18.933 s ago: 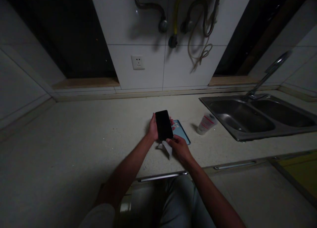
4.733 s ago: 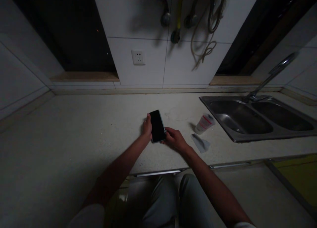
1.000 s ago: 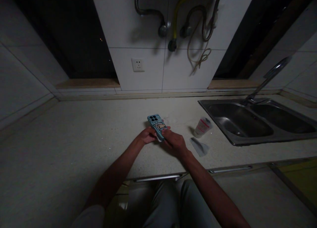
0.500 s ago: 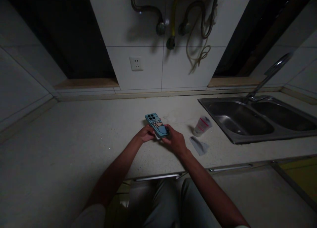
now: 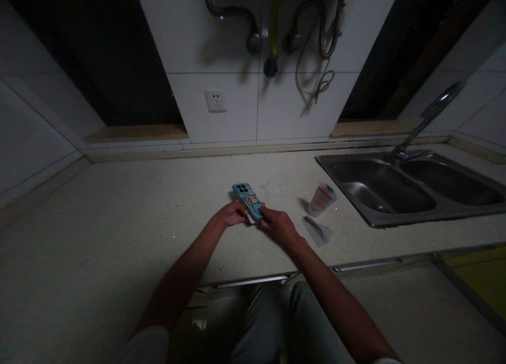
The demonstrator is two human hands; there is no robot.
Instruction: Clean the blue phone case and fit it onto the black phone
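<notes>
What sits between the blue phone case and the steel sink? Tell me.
The head view shows a plastic cup and crumpled packaging on the counter between the blue phone case and the steel sink.

A phone point(image 5: 242, 191) sits over the table point(image 5: 118, 222), back facing up and slanted, in a light-blue case point(image 5: 251, 202) with a cartoon figure and dark camera lenses at the far end. The left hand point(image 5: 231, 214) and right hand point(image 5: 279, 227) grip its near end.
</notes>
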